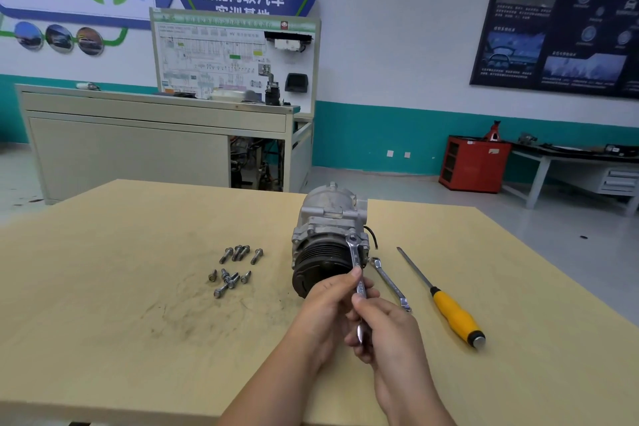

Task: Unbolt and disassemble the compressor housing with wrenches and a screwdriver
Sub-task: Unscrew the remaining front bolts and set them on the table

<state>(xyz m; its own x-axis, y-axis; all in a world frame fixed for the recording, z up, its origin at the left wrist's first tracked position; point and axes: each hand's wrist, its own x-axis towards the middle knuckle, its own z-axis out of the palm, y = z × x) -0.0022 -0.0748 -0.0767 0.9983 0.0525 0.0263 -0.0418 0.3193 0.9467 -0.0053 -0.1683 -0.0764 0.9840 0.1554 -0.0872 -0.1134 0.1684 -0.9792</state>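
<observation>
Grip: left hand and right hand both curl round the shank of one wrench. L fingertips pinch it mid-shank. R thumb presses just below them, and the R fingers wrap the lower end. The wrench stands tilted, its top ring end against the front right flange of the compressor; whether it seats on a bolt head cannot be told. Compressor pos.: on its side, centre-right of the table, touching the tabletop, pulley end toward the person. Body is grey cast metal w/ lugs and a domed rear cap. The pulley is black, multi-groove, w/ a dark, worn clutch face. A short black lead hangs at the R side. Just right of the unit lies a second wrench, flat on the table. Further right lies a screwdriver, yellow handle w/ black end, tip pointing away. Left of the unit, well apart, loose bolts lie in two clusters on the scuffed tabletop.
</observation>
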